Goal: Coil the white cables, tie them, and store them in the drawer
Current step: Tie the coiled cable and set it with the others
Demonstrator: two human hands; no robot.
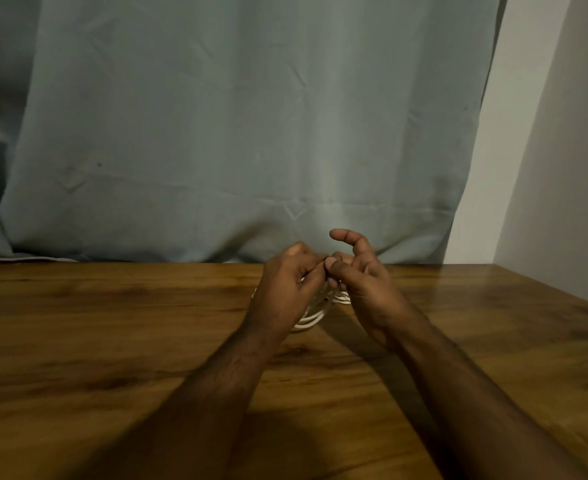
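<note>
A big curtain (237,126) hangs behind a wood table (112,341). Two hands meet over the table. The left hand (285,289) is curled around a coil of white cable (311,318). The right hand (362,282) pinches something tiny above the coil, too small to tell what, with one finger sticking up.

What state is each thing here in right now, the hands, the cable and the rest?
Left hand: fingers curled, holding the coil.
Right hand: thumb and a finger pinching at the coil's top, index finger raised.
White cable: wound into loops, held between both hands just above the table; whether it is tied cannot be seen.
Curtain: hanging drawn behind the table.
Table: bare wood.
</note>
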